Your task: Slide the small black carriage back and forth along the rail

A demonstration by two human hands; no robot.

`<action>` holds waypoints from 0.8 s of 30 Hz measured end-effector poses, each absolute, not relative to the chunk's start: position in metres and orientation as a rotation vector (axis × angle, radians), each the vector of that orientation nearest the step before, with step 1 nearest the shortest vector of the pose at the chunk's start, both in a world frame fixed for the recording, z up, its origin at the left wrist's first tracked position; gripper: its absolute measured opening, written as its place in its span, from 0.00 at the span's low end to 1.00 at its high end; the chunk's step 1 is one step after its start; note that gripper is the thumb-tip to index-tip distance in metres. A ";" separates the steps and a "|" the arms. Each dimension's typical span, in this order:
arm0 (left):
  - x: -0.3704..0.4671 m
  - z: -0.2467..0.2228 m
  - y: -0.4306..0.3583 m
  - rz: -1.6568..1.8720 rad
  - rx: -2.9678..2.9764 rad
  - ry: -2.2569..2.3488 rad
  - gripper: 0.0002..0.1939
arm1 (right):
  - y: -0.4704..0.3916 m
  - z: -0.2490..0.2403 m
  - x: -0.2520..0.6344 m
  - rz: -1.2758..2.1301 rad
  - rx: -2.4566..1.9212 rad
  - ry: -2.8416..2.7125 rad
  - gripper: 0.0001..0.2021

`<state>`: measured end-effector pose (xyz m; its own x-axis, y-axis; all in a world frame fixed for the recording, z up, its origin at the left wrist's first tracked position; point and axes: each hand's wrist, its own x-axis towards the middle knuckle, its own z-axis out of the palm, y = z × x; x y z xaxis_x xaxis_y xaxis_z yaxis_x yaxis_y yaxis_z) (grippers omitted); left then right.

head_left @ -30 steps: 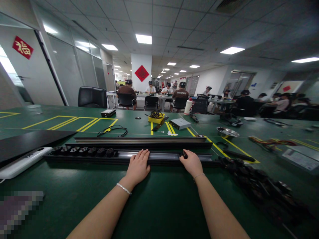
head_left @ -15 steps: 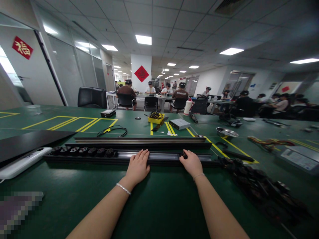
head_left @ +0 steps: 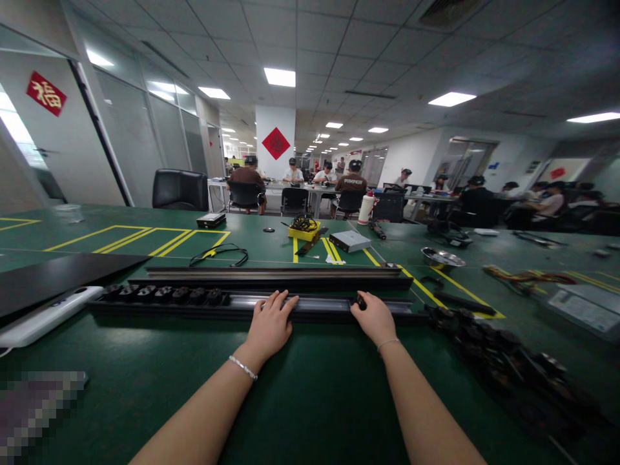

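Observation:
A long black rail [head_left: 322, 305] with a shiny inner channel lies across the green table in front of me. Several black socket modules [head_left: 180, 295] sit in a row at its left end. My left hand [head_left: 270, 325] rests on the middle of the rail, fingers spread and holding nothing. Farther right, my right hand [head_left: 376, 319] pinches a small black socket module [head_left: 360, 300] at the channel; whether it is seated there is hidden by my fingers. Just behind lies another long dark rail [head_left: 271, 274], parallel to the first.
On the right is a pile of black modules [head_left: 513, 361], with a metal bowl [head_left: 442, 258] and a grey power supply [head_left: 581, 311] beyond it. A white power strip [head_left: 53, 316] lies on the left. Farther back stand a yellow tray [head_left: 303, 230] of cables and a grey box [head_left: 349, 241].
The fingers of my left hand have spread a little on the rail. My right hand stays at nearly the same spot with the module.

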<state>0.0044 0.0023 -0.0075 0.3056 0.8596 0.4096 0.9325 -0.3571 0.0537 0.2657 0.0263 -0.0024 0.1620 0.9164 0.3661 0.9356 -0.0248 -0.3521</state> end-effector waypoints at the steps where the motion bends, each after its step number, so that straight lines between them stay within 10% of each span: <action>1: 0.005 -0.007 0.002 -0.551 -2.367 -1.649 0.28 | 0.026 -0.003 0.266 -0.060 -1.938 -1.756 0.23; 24: 0.006 -0.015 0.006 -0.572 -2.388 -1.650 0.26 | 0.024 -0.003 0.269 -0.069 -1.967 -1.730 0.21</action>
